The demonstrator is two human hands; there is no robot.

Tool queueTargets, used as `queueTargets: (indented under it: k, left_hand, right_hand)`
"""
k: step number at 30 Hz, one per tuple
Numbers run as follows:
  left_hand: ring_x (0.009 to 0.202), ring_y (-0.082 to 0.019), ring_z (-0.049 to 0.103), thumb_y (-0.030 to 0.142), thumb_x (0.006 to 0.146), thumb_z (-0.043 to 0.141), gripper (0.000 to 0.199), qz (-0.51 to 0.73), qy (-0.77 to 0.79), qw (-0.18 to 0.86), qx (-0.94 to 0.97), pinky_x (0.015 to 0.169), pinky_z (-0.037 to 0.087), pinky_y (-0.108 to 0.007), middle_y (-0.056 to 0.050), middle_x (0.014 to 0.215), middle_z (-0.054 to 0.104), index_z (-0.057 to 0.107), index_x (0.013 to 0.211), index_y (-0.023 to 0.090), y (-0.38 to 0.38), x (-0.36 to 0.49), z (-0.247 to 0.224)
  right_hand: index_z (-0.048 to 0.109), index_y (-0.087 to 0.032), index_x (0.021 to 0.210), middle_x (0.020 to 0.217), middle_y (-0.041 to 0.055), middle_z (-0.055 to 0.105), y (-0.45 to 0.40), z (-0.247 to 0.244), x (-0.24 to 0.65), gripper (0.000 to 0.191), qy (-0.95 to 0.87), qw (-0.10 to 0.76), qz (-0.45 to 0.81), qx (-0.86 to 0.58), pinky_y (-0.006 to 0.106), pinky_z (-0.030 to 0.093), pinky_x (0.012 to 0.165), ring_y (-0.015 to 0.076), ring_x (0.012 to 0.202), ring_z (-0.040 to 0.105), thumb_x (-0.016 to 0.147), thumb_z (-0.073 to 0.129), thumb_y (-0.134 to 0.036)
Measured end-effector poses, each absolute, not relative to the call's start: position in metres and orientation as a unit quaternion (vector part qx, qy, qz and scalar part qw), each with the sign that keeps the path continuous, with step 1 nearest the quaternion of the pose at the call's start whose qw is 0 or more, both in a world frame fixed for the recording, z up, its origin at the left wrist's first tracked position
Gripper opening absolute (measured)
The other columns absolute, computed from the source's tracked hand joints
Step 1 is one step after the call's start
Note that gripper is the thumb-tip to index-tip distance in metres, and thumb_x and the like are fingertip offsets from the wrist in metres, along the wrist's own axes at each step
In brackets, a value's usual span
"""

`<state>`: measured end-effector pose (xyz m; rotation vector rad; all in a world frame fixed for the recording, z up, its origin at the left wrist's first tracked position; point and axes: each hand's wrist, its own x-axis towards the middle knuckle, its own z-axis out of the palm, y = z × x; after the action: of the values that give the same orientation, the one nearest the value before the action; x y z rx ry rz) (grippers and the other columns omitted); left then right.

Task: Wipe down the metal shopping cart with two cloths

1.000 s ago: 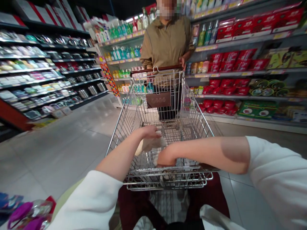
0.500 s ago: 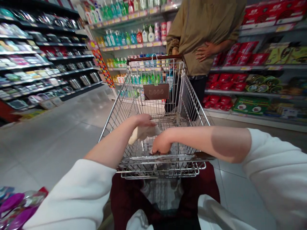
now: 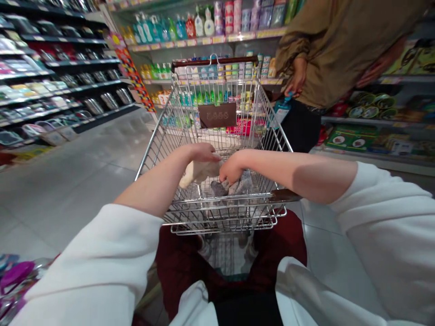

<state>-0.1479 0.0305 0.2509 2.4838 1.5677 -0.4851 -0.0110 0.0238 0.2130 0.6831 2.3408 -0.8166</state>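
Both of my hands reach into a metal shopping cart (image 3: 149,154). My left hand (image 3: 204,153) is closed on a cream-coloured, soft cloth (image 3: 196,173), which hangs below the fingers. Beside it, my right hand (image 3: 234,167) grips a bunched grey cloth (image 3: 243,182) close to the near end of the cart. Parts of both cloths are hidden by my hands and the wires, so their exact kind does not show.
Across the cart, a person in a brown jacket (image 3: 326,59) holds a blue bottle (image 3: 281,111). Shelves of bottles (image 3: 190,40) stand ahead, and racks of pots (image 3: 91,106) line the left. Purple items (image 3: 16,276) lie at lower left.
My right hand has come up from low in the cart, and the grey cloth now shows in it. My left hand keeps the cream cloth. The other person has shifted right; a bottle shows in their hand.
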Motion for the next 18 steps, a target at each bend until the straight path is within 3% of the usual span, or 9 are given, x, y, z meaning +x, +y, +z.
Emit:
queueTargets:
  k: [9, 15, 18]
  left_hand:
    - [0.092, -0.023, 0.064, 0.055, 0.086, 0.044, 0.057, -0.142, 0.524, 0.098, 0.834, 0.078, 0.045, -0.028, -0.015, 0.111, 0.072, 0.069, 0.112, 0.011, 0.032, -0.149, 0.254]
    - [0.091, -0.022, 0.063, 0.055, 0.087, 0.045, 0.052, -0.144, 0.537, 0.072, 0.828, 0.078, 0.044, -0.026, -0.012, 0.105, 0.072, 0.071, 0.108, 0.015, 0.031, -0.148, 0.256]
    - [0.09, -0.022, 0.062, 0.055, 0.086, 0.048, 0.05, -0.129, 0.542, 0.065, 0.828, 0.078, 0.043, -0.027, -0.011, 0.099, 0.072, 0.071, 0.105, 0.015, 0.03, -0.146, 0.256]
  right_hand:
    - [0.067, -0.014, 0.097, 0.084, -0.0017, 0.063, 0.019, 0.231, -0.013, 0.031, 0.868, 0.352, -0.228, 0.268, 0.03, 0.043, 0.077, 0.0133, 0.076, 0.052, 0.067, 0.061, -0.011]
    - [0.069, -0.01, 0.097, 0.086, 0.0, 0.065, 0.022, 0.23, -0.01, 0.027, 0.869, 0.338, -0.199, 0.302, 0.03, 0.044, 0.083, 0.0145, 0.082, 0.057, 0.071, 0.064, -0.011]
    - [0.07, -0.008, 0.085, 0.077, -0.0034, 0.063, 0.031, 0.221, -0.005, 0.017, 0.866, 0.304, -0.229, 0.325, 0.028, 0.046, 0.081, 0.0116, 0.077, 0.057, 0.068, 0.068, -0.011]
